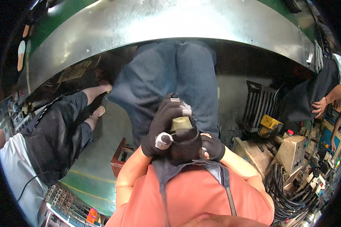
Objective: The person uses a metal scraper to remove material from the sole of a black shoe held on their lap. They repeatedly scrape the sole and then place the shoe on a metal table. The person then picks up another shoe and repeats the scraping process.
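Close to my chest, above my lap, is a rounded black object (186, 146) with a pale yellow, block-like part (182, 123) at its top; its exact kind does not show. My left hand (161, 123), in a black glove with white tape on the fingers, is curled around the left and far side of it. Against its right side is my right hand (214, 147), also black-gloved, with bare fingertips bent in toward the object. The palms and the object's underside are hidden. A dark apron (170, 170) hangs over my salmon-coloured shirt.
A long metal work surface (147, 26) runs ahead of my knees. At left a person (53, 140) in dark clothing is close by; at right another person's hand (320, 107) hangs near a dark cloth. Machinery with black hoses (280, 193) and a slatted dark rack (254, 102) stand right. A reddish-brown stool (119, 159) is beside me.
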{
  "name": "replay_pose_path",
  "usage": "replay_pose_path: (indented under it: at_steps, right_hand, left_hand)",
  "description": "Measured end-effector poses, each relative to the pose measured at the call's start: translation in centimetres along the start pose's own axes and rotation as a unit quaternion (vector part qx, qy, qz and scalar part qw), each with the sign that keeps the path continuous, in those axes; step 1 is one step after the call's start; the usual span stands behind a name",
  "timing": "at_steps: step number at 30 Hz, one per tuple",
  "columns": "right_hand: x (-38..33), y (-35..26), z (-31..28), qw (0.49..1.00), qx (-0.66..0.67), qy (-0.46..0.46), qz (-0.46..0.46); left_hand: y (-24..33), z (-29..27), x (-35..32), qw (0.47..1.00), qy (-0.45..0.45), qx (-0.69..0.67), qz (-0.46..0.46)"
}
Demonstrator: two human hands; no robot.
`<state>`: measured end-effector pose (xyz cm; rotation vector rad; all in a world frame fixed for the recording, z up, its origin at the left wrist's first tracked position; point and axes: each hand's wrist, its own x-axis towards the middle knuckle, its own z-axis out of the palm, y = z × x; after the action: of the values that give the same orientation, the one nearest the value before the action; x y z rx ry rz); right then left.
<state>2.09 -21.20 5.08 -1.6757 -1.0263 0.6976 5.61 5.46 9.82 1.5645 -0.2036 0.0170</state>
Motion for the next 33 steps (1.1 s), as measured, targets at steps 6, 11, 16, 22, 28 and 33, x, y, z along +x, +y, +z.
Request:
replay_pose_path:
  at_steps: [6,11,16,22,28,33]
  right_hand:
    - [8.0,-7.5,-6.8,0.960,0.098,0.067,0.254]
    - [11.8,0.7,-8.7,0.847,0.316,0.097,0.415]
    - [10.4,1.8,-12.0,0.890,0.342,0.004,0.300]
    - [12.9,-3.2,-15.3,0.933,-0.151,-0.192,0.263]
    - [12.4,-3.2,-13.3,0.901,-0.363,-0.129,0.202]
    - [9.8,-0.8,-16.5,0.852,0.182,-0.219,0.439]
  left_hand:
    - [-1.1,-2.4,2.2,0.899,0.144,-0.375,-0.174]
    - [-5.3,3.1,3.1,0.899,0.226,0.290,-0.236]
    - [-3.4,1.9,-0.2,0.914,0.248,-0.167,-0.275]
    - [-3.0,1.4,-3.3,0.945,0.004,0.289,-0.150]
    - [-1.1,-1.6,0.2,0.977,-0.083,0.075,-0.184]
    - [-7.0,4.6,2.2,0.921,0.173,0.344,-0.063]
